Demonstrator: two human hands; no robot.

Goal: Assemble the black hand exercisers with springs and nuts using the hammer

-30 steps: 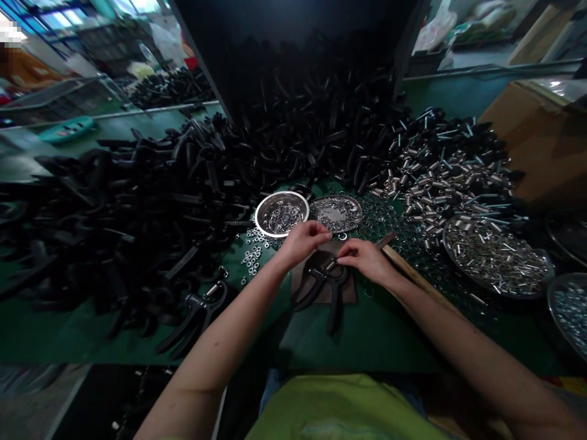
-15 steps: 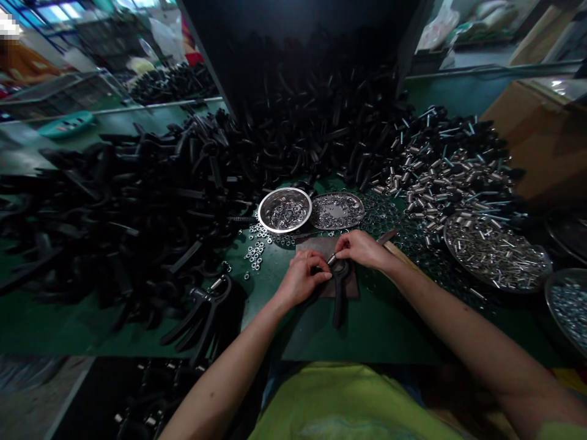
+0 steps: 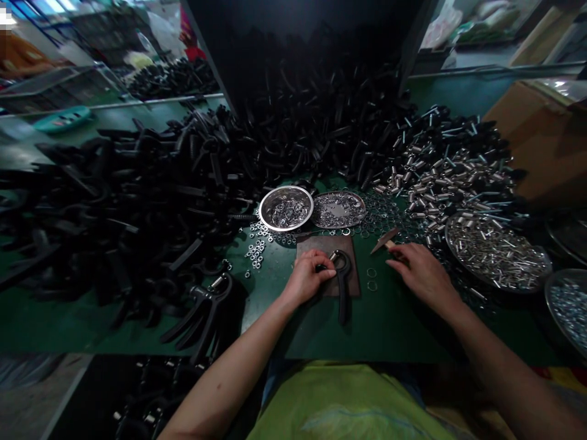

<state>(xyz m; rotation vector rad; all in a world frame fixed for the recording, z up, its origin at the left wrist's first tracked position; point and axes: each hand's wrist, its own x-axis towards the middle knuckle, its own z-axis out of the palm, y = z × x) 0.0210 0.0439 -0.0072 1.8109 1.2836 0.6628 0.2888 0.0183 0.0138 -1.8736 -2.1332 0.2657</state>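
My left hand (image 3: 309, 278) is shut around a black hand grip strengthener (image 3: 342, 287), which lies on a brown square pad (image 3: 321, 245). The grip's lower handle points towards me, and a small bright metal part shows at its top. My right hand (image 3: 424, 272) lies to the right of the pad, fingers apart, over the wooden handle of a small hammer (image 3: 383, 241). Most of that handle is hidden beneath the hand. Two small metal rings (image 3: 372, 278) lie on the green mat between the pad and my right hand.
Heaps of black grip handles (image 3: 137, 208) rise left and behind. A steel bowl of nuts (image 3: 285, 208), a ring-filled plate (image 3: 338, 209), and a tray of metal tubes (image 3: 498, 253) stand around the pad. Loose springs, rings and a cardboard box lie beyond.
My right hand has let go of the grip and moved right to the hammer. My left hand stays on the grip, which sits slightly differently on the pad.
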